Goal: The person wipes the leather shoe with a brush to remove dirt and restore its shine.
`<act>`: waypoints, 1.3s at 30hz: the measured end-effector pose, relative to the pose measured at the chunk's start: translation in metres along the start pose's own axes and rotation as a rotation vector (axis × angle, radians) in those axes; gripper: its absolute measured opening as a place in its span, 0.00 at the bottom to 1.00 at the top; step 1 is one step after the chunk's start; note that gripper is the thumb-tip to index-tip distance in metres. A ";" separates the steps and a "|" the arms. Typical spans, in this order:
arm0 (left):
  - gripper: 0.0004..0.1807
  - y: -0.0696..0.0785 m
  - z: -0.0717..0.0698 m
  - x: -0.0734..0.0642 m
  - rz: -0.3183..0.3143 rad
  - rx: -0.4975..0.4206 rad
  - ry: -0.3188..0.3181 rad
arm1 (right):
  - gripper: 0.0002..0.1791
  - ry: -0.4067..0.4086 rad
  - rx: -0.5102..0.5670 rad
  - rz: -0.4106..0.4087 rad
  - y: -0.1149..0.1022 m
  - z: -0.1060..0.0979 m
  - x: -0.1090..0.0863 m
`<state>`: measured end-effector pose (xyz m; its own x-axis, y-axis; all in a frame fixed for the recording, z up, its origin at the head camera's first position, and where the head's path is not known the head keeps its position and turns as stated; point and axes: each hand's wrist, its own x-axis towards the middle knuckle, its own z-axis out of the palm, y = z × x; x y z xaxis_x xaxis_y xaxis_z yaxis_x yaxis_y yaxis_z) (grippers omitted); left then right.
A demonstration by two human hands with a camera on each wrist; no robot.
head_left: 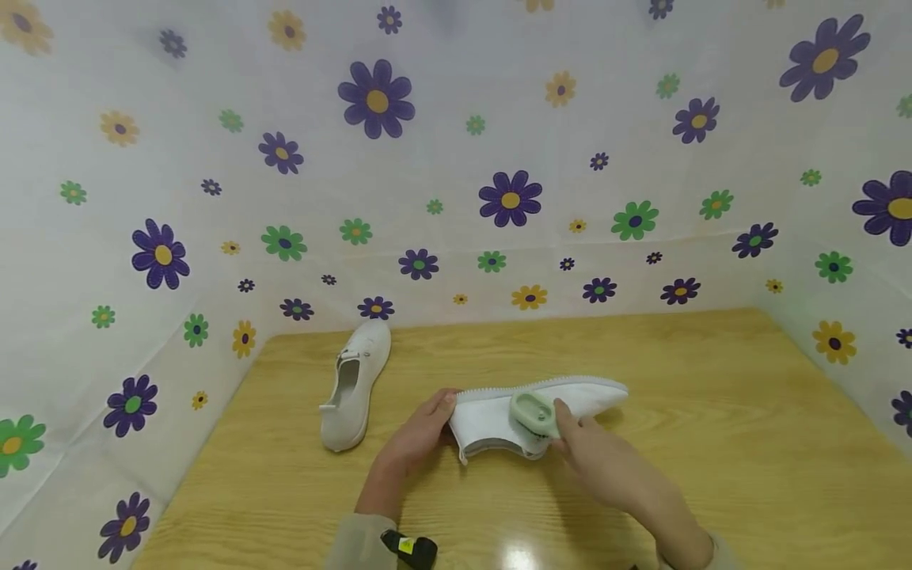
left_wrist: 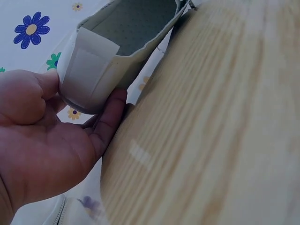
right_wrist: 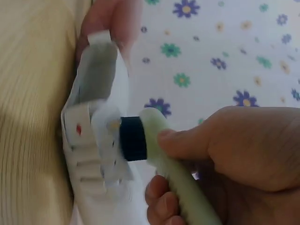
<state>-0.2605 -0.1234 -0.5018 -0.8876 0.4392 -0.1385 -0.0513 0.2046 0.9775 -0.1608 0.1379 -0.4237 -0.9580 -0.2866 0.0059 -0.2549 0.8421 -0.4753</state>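
Observation:
A white shoe (head_left: pixel 492 416) lies on its side over the wooden table, its opening toward me and its toe to the right. My left hand (head_left: pixel 423 431) grips the heel; in the left wrist view the thumb and fingers (left_wrist: pixel 112 115) wrap around the back of the shoe (left_wrist: pixel 93 70). My right hand (head_left: pixel 606 459) holds a pale green scrub brush (head_left: pixel 534 413) by its handle. In the right wrist view the brush's dark bristles (right_wrist: pixel 133 139) meet the side of the shoe (right_wrist: pixel 108 197) near the lacing flap.
The other white shoe (head_left: pixel 356 388) stands at the left of the wooden table (head_left: pixel 677 356), toe pointing to the back. A white flower-print cloth (head_left: pixel 456 142) rises behind the table and along both sides. A black device (head_left: pixel 409 548) is strapped at the left wrist.

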 end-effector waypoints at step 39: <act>0.27 -0.001 -0.001 0.000 0.027 0.037 0.020 | 0.30 -0.076 0.085 -0.076 0.035 -0.022 0.007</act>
<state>-0.2603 -0.1244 -0.5025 -0.8974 0.4276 -0.1086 -0.0104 0.2257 0.9741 -0.1795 0.1748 -0.4211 -0.9227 -0.3850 -0.0205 -0.3115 0.7758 -0.5487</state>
